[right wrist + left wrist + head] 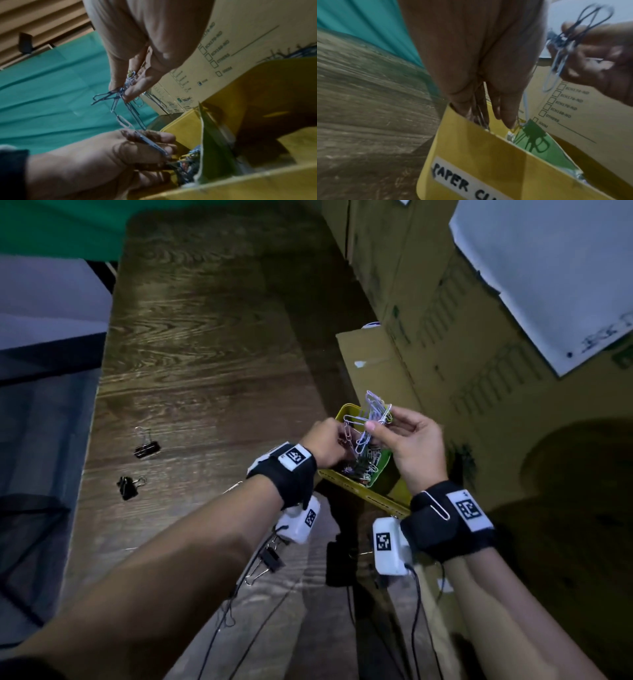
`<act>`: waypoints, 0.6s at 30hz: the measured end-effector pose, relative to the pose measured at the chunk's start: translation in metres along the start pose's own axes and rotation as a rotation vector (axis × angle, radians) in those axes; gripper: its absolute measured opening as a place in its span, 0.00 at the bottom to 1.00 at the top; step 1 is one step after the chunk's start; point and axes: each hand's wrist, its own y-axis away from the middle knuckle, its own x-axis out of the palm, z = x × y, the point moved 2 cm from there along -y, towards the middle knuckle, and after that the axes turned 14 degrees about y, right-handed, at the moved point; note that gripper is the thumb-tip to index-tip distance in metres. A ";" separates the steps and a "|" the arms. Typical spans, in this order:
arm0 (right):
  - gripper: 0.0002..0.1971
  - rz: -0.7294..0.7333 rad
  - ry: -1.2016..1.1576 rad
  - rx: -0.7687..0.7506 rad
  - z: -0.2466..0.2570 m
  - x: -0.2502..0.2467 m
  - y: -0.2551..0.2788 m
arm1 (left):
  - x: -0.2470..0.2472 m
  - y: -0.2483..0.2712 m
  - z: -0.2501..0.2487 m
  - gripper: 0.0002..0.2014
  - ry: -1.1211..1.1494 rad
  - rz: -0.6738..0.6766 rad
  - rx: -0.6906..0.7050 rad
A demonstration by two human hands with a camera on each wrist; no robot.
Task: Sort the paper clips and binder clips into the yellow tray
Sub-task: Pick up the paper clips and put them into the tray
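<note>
1. Paper clips [375,419]: a tangled, linked bunch held above the yellow tray [368,498]; a chain of clips hangs from the bunch down to my left hand [325,445]. More loose clips lie inside the tray, in the compartment whose outer wall carries a white label reading "PAPER CL…" [453,182].
2. Right hand [411,446]: raised over the tray, palm turned toward me, wrist bent; thumb and fingertips [132,93] pinch the top of the bunch, the other fingers loosely curled.
3. Left hand: lower, at the tray's left rim, fingers pointing down into the compartment; they are curled round the chain's lower end.
4. Green divider [214,142]: stands upright inside the tray, separating the clip compartment from the next one.
5. Binder clips [147,448]: two black ones lie on the wooden worktop [205,354], well to the left of the tray; another [270,559] lies beneath my left forearm.
6. Cardboard boxes [445,354]: stacked just right of the tray.
</note>
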 end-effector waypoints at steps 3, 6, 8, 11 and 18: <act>0.19 -0.036 0.121 0.023 -0.013 0.004 -0.009 | -0.007 0.005 -0.001 0.11 -0.065 -0.020 0.071; 0.20 -0.039 0.477 0.016 -0.025 0.008 -0.017 | -0.023 0.012 0.003 0.15 -0.019 -0.077 0.080; 0.17 0.076 0.652 0.033 -0.034 0.014 -0.021 | -0.036 0.020 0.008 0.12 0.198 -0.101 0.045; 0.18 0.241 0.924 0.038 -0.039 0.026 -0.020 | -0.064 0.031 0.034 0.10 0.409 -0.172 0.003; 0.15 0.164 1.098 -0.262 -0.023 0.037 0.010 | -0.111 0.068 0.112 0.12 -0.270 -0.189 0.041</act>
